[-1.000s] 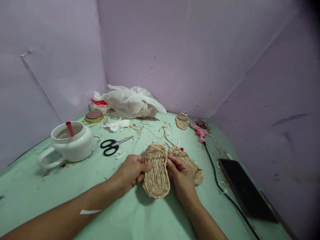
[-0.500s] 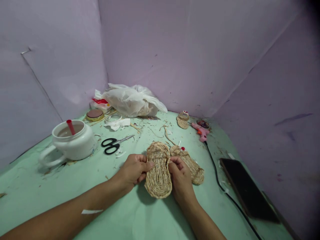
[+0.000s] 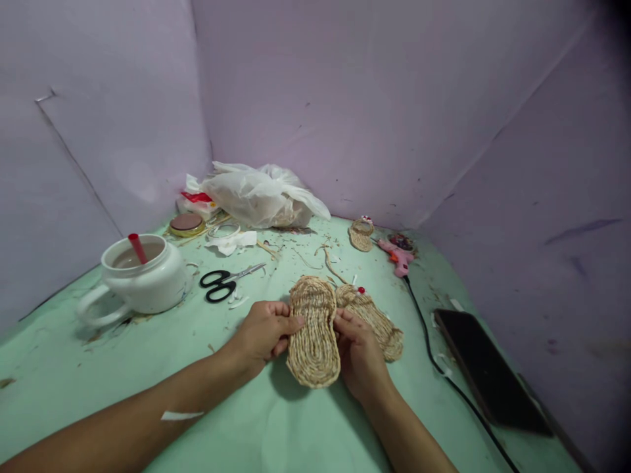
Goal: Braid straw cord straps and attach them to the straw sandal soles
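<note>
We hold the woven straw sandal (image 3: 313, 332) between left hand (image 3: 260, 334) and right hand (image 3: 359, 351), its mate (image 3: 377, 318) just right, judging alignment next.

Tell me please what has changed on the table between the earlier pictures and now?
Very little. Both hands, left hand and right hand, keep their grip on the woven sole, which sits almost where it was. The second sole, scissors, white pot, glue gun and phone stayed put; the small shifts look like head movement.
</note>
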{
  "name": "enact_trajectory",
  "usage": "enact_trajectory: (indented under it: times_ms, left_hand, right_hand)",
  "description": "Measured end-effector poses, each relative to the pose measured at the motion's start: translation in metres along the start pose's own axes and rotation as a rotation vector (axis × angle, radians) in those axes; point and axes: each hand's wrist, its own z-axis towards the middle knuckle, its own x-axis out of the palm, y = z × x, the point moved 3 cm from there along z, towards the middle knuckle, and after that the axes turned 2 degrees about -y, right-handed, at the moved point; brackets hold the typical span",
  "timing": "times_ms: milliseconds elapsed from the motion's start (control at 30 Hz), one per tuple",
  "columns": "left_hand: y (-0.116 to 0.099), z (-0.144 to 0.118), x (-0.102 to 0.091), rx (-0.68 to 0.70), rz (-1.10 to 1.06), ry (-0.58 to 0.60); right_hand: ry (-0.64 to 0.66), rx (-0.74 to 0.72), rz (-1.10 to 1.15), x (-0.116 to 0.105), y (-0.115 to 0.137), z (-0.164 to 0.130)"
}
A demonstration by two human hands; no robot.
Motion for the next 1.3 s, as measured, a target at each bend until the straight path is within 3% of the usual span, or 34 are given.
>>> enact_trajectory:
  times_ms: [367,667,900,1300]
  left_hand:
    - [0.003,0.004,-0.002,0.049,-0.047,0.033]
    - [-0.003,-0.003,0.004,0.038,-0.068,0.061]
    - [-0.002,-0.003,0.004,0.016,-0.171,0.078]
    - [-0.003,-0.003,0.005,0.034,-0.133,0.093]
  right_hand:
    - [-0.090,0.011,-0.095,-0.006,0.004,-0.002]
    - [0.141,0.092,-0.046,0.000,0.002,-0.004]
    - [0.075,0.125,-0.133,-0.007,0.012,-0.004]
    - [-0.006,0.222,-0.207,-0.012,0.018,-0.008]
